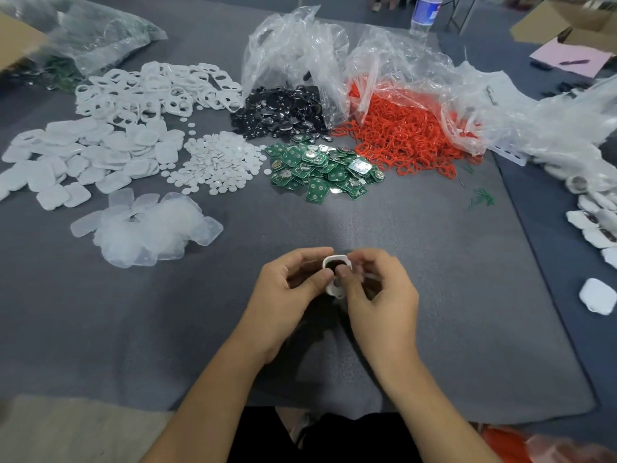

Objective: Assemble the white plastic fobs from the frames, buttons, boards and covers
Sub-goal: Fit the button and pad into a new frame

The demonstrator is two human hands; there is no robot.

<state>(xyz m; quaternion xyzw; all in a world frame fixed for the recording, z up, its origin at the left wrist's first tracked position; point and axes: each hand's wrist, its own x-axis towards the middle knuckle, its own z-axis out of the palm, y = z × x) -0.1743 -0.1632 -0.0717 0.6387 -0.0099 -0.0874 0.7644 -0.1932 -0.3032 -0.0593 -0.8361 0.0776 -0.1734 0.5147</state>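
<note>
Both grips, left hand and right hand, are pinching one white frame at 6 o'clock; finished fobs sitting at 3, boards at 12, covers at 10 waiting.

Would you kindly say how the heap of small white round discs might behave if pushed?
The small white round discs look thin and light, so they would probably scatter and slide. Strays already lie apart, and any tipped on edge might roll.
</note>
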